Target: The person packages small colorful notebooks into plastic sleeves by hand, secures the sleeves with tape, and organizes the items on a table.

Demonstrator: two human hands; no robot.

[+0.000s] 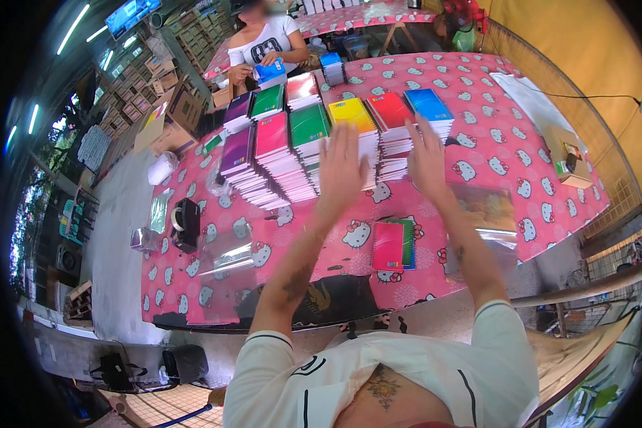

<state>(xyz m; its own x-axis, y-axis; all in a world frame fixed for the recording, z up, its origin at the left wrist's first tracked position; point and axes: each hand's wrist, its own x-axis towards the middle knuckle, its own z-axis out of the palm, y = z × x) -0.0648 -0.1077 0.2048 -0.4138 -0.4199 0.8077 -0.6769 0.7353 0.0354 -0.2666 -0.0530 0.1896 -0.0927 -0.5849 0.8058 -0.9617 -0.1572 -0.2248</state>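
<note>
Both my arms reach forward over the table. My left hand [344, 160] has its fingers stretched out in front of the stack of yellow spiral notebooks [352, 111], partly hiding it. My right hand [426, 153] is held with fingers extended by the stacks of red notebooks [390, 108] and blue notebooks [429, 104]. Neither hand shows anything in it; whether they touch the stacks I cannot tell. Leftward in the row stand green notebooks [309, 123], pink notebooks [272, 133] and purple notebooks [237, 148]. Closer to me lies a small fanned set with a pink notebook [388, 246] on top.
Clear plastic sheets [225, 267] lie at the near left, with another plastic sheet [481, 214] under my right forearm. A black tape dispenser [185, 225] stands left. Across the pink table [478, 93], another person handles a blue notebook [269, 71]. A cardboard box [567, 157] sits right.
</note>
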